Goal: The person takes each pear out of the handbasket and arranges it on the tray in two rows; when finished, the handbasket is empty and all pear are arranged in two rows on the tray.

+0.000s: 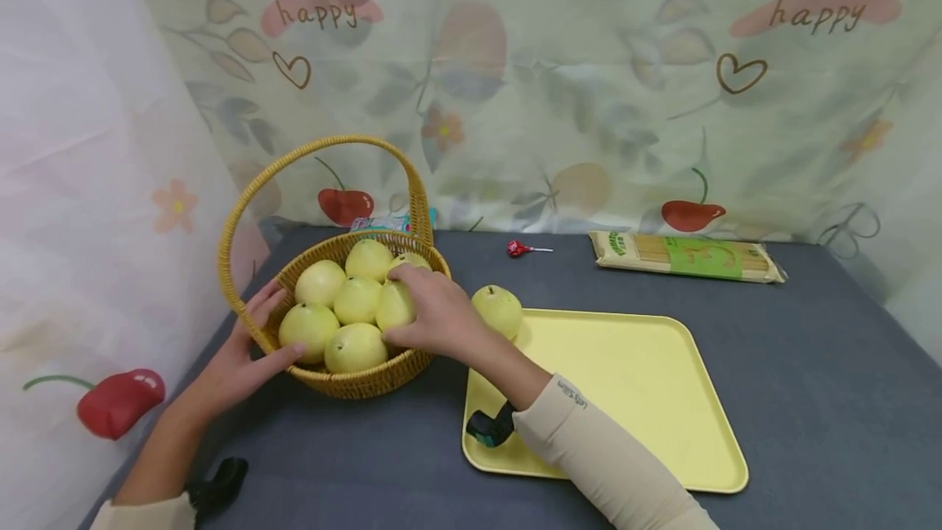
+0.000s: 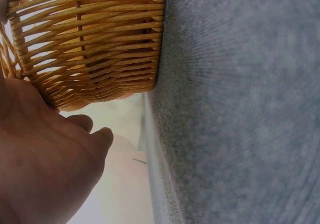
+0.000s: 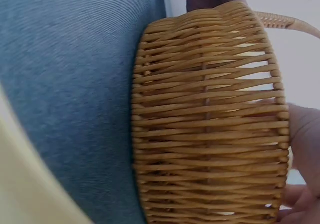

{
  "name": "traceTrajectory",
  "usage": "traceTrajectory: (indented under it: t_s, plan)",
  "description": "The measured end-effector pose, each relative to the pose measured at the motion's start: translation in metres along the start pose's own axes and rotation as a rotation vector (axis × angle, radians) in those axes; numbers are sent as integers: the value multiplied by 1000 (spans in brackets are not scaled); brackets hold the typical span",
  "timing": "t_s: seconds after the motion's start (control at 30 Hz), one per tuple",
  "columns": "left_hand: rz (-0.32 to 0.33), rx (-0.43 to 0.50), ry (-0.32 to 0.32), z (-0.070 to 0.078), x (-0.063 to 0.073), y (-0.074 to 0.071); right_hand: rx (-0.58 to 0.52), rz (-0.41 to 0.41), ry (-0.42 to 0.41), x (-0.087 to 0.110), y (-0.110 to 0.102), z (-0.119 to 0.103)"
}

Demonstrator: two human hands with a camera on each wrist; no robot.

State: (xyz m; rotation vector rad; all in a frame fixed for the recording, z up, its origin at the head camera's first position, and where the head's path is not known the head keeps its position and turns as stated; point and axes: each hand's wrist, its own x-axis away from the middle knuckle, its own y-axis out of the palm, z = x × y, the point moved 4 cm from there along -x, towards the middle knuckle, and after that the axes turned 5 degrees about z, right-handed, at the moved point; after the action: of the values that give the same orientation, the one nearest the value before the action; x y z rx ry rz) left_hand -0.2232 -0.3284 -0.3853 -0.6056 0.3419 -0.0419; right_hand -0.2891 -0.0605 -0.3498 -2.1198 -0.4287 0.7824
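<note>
At the basket point(image 1: 361, 385), the right hand point(image 1: 445, 313) curls round a pear point(image 1: 396, 307), best squeezed lightly, the spread left hand point(image 1: 239, 366) bracing.

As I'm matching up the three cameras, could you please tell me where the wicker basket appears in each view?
Head: the wicker basket stands left of centre.
Left wrist: its woven side fills the upper left.
Right wrist: its woven side is right of centre, running off the bottom edge.
Shared landmark: the grey tabletop.
</note>
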Motion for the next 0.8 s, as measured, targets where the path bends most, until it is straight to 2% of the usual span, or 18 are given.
traceTrajectory:
  t_s: [0.07,0.37,0.63,0.8]
  plan:
    - [2,4,-1,0,0,0,-13,28,-29,1,0,1]
    - [0,-4,-5,1,0,1,-74,148,-69,9,1,4]
    - [-1,-7,-6,0,-1,1,-93,170,-113,10,-2,2]
    - [0,5,-3,0,0,0,-194,193,-74,13,-10,0]
